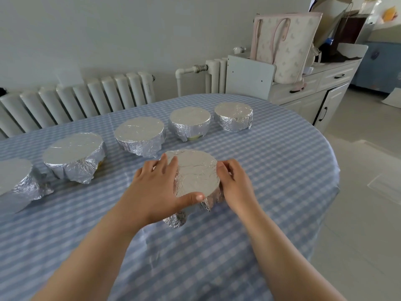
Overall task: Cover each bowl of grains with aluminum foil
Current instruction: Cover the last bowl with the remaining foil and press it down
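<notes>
A foil-covered bowl sits in the middle of the blue checked table. My left hand wraps its left side, fingers over the rim and thumb pressing the near edge of the foil. My right hand cups the right side, its fingers curled against the foil at the rim. The bowl's contents are hidden. Behind it runs a row of several foil-covered bowls, from the far right one to the one at the left edge.
A white radiator lines the wall behind the table. A white cabinet with a pale tote bag on it stands at the back right. Tiled floor lies to the right of the table edge.
</notes>
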The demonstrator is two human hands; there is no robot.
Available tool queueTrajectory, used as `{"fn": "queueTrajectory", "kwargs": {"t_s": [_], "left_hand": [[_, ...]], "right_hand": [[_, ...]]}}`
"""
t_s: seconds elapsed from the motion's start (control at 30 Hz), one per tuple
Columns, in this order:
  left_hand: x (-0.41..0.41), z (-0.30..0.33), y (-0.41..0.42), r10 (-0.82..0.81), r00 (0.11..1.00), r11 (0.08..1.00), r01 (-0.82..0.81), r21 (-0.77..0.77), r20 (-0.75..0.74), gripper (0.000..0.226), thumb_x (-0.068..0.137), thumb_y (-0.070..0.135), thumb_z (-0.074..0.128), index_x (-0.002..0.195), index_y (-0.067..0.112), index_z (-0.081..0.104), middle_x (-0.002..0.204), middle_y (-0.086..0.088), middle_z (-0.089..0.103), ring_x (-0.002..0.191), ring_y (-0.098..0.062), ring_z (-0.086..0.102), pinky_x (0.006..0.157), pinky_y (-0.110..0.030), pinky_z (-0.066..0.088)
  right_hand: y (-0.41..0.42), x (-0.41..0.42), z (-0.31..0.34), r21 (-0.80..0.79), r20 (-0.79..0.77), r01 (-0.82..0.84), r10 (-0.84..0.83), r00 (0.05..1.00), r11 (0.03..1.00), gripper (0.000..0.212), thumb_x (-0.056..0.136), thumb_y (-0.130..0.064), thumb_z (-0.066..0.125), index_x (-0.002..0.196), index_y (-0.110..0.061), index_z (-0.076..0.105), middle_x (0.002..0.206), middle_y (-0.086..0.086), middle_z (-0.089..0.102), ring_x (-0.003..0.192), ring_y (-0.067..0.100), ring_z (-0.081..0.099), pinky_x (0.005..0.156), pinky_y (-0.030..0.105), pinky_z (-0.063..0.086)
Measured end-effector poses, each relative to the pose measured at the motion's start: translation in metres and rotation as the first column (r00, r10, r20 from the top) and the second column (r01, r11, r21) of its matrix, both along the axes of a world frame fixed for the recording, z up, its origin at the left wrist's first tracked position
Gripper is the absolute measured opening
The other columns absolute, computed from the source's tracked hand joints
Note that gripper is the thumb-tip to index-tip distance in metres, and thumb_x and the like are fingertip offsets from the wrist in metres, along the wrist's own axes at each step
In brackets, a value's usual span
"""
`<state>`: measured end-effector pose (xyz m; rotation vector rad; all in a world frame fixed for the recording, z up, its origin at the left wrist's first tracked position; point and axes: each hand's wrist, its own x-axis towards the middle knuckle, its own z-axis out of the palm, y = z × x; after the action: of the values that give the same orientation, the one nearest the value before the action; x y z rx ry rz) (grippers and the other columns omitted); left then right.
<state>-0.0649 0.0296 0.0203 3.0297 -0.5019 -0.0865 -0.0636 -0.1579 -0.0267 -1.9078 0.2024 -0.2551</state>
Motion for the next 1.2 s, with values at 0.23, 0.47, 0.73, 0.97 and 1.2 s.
{"fn": "queueTrajectory", "kwargs": {"t_s": [0.23, 0.47, 0.73, 0.97, 1.2], "left_hand": [[-0.003, -0.018, 0.002, 0.062, 0.998, 0.957, -0.053, -0.285, 0.021, 0.137, 0.042, 0.105, 0.020, 0.154, 0.026, 0.009, 0.161, 0.005, 0.002, 0.148, -0.017, 0.001, 0.120, -0.043, 0.012], [-0.004, -0.020, 0.000, 0.072, 0.997, 0.919, -0.061, -0.389, 0.013, 0.133, 0.045, 0.100, 0.034, 0.153, 0.027, 0.011, 0.160, 0.009, 0.003, 0.147, -0.012, 0.005, 0.116, -0.038, 0.018], [-0.003, -0.020, 0.001, 0.067, 0.998, 0.913, -0.058, -0.403, 0.009, 0.133, 0.043, 0.101, 0.033, 0.153, 0.028, 0.014, 0.160, 0.009, 0.003, 0.147, -0.012, 0.004, 0.117, -0.039, 0.018], [-0.005, -0.018, -0.001, 0.071, 0.998, 0.912, -0.063, -0.406, 0.002, 0.129, 0.047, 0.098, 0.040, 0.153, 0.029, 0.014, 0.160, 0.009, 0.004, 0.146, -0.011, 0.005, 0.116, -0.038, 0.020], [-0.005, -0.019, -0.001, 0.072, 0.997, 0.922, -0.061, -0.382, 0.016, 0.130, 0.047, 0.099, 0.036, 0.153, 0.028, 0.012, 0.160, 0.009, 0.003, 0.147, -0.013, 0.005, 0.115, -0.039, 0.022]], "right_hand": [[0.001, -0.003, -0.001, 0.027, 0.050, 0.007, -0.009, 0.999, 1.000, 0.027, 0.100, -0.041, 0.042, 0.091, -0.023, 0.061, 0.082, -0.004, 0.066, 0.075, 0.014, 0.063, 0.070, 0.036, 0.052], [0.008, -0.006, -0.012, 0.118, 0.049, 0.053, -0.059, 0.997, 0.992, 0.023, 0.101, -0.024, 0.045, 0.098, -0.037, 0.064, 0.102, -0.007, 0.070, 0.097, 0.011, 0.065, 0.089, 0.044, 0.053], [0.004, 0.004, -0.001, 0.387, -0.138, 0.098, -0.047, 0.989, 0.917, 0.015, 0.097, -0.017, 0.055, 0.099, -0.014, 0.069, 0.095, 0.007, 0.074, 0.090, 0.020, 0.069, 0.083, 0.041, 0.055], [-0.002, 0.012, -0.003, 0.416, -0.154, 0.072, -0.008, 0.988, 0.906, 0.010, 0.094, -0.008, 0.057, 0.098, -0.012, 0.066, 0.091, 0.010, 0.072, 0.076, 0.020, 0.064, 0.069, 0.038, 0.055], [0.008, 0.007, -0.007, 0.171, 0.096, 0.170, -0.188, 0.977, 0.970, 0.035, 0.076, 0.012, 0.051, 0.080, -0.022, 0.056, 0.074, -0.010, 0.062, 0.066, 0.006, 0.055, 0.060, 0.023, 0.045]]}}
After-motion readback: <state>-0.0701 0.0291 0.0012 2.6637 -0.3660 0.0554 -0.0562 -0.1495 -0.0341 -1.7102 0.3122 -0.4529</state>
